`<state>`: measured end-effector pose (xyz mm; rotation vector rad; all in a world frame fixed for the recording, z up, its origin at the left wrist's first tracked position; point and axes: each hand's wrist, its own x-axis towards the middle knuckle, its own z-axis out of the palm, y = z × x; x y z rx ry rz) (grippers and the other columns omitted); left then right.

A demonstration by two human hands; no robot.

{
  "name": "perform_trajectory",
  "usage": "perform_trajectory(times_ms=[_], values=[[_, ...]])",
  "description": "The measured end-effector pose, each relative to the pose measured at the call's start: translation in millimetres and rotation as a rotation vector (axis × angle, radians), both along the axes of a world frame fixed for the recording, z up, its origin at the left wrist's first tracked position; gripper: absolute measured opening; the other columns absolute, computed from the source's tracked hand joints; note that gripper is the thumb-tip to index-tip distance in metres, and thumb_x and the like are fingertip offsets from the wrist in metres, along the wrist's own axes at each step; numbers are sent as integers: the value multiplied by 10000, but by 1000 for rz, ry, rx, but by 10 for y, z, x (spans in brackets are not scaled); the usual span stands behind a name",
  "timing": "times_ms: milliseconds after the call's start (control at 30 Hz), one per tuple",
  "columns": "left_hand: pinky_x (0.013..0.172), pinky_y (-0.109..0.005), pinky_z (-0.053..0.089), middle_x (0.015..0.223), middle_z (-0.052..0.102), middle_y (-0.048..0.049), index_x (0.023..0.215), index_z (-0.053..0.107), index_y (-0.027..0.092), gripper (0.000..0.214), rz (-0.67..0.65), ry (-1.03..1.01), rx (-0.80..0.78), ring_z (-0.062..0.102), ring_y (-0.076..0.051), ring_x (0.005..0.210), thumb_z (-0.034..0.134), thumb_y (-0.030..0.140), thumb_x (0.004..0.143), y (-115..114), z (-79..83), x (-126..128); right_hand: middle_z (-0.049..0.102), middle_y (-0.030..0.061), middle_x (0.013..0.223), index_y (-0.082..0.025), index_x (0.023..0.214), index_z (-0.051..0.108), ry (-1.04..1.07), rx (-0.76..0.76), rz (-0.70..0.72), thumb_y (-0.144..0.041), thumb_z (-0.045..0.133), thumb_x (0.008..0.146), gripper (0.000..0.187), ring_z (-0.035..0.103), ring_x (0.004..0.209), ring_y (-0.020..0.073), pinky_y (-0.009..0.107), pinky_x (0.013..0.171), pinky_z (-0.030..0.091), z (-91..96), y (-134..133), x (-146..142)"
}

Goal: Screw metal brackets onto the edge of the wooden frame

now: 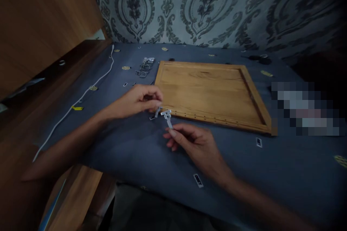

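Note:
My right hand (193,142) pinches a small, pale, T-shaped piece (168,118) between thumb and fingers. Its crossbar points up, near the front left corner of a shallow wooden tray (206,90) with a raised rim. Small dark holes dot the tray's near edge. My left hand (143,99) is closed at that same corner, fingers curled and thumb pressed in. Just under its fingertips is a small grey piece (157,112); whether the fingers grip it or something else is hidden.
Several shiny metal rings or clips (142,68) lie left of the tray on a dark blue patterned cloth (124,144). A white cord (101,76) runs along the left side. Behind is a patterned wall (168,7). A dark object (258,58) lies at the far right.

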<state>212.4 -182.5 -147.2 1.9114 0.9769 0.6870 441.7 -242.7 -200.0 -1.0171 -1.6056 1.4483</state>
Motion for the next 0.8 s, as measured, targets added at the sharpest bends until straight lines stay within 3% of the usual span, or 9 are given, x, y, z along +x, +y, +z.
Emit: perform_trajectory(times_ms=[167,267,400,567,667,800], values=[[648,-195,456,827,656,-10,948,623,136,182,163,34,147,593,-98,720,593,316,952,38,-81,-47,775,65,833,-176,909,748,191,-272,-85,-534,789,820,372,694,636,138,238,545,554,-67,101,-58],[827,-264,503,1050,693,-58,1103,663,150,276,67,190,252,641,-168,953,676,369,935,13,-117,-31,779,67,855,-177,909,750,227,-332,-86,-524,809,800,368,703,661,137,231,546,549,-93,145,-72],[1021,-365,481,1235,641,-101,1305,614,190,492,-128,383,404,572,-248,1177,749,448,908,-31,-163,40,767,47,810,-188,887,753,243,-407,-70,-524,824,777,360,692,637,134,234,541,545,-88,186,-88],[1047,-388,475,1286,609,-120,1316,577,146,563,-101,437,516,537,-261,1212,694,540,931,-73,-234,110,766,55,837,-182,888,760,303,-536,-65,-523,873,709,401,617,543,100,207,445,462,-60,223,-90],[1027,-413,487,1254,620,-119,1249,602,147,595,-60,467,532,540,-278,1197,694,617,897,-85,-260,124,706,9,692,-182,901,769,285,-588,-66,-531,873,698,418,499,439,71,194,366,351,-23,224,-78],[1024,-457,494,1224,636,-122,1179,635,161,615,-23,479,562,540,-303,1212,678,689,867,-99,-284,153,482,-75,445,-185,839,757,215,-614,-44,-575,833,718,416,374,381,61,185,351,263,35,218,-69]])
